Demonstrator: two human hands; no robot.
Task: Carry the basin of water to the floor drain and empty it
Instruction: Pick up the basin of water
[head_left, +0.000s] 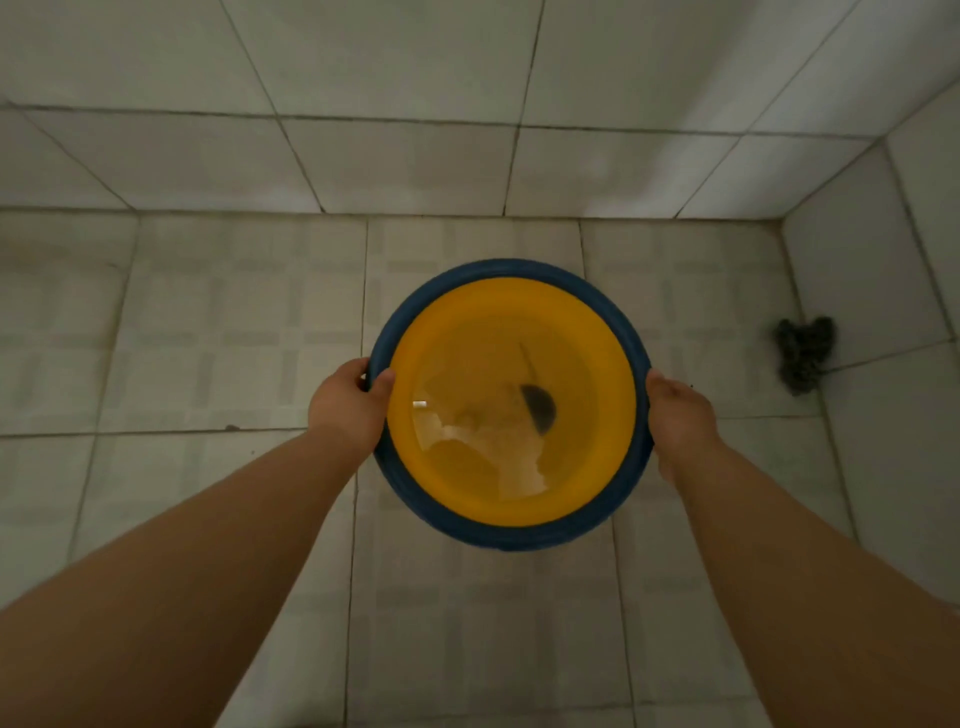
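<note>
My left hand (347, 405) and right hand (681, 421) grip opposite sides of the basin (511, 535), fingers curled tight on its rim, holding it level above the floor (218, 338). The water (483, 441) is all still inside, so pouring remains. I see no drain; a dark clump (804, 353) lies far right by the wall (415, 161).

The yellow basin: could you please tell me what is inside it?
The basin holds clear water showing pale reflections and a dark rounded patch; whether that patch is a reflection or an object cannot be told. No drain shows.
</note>
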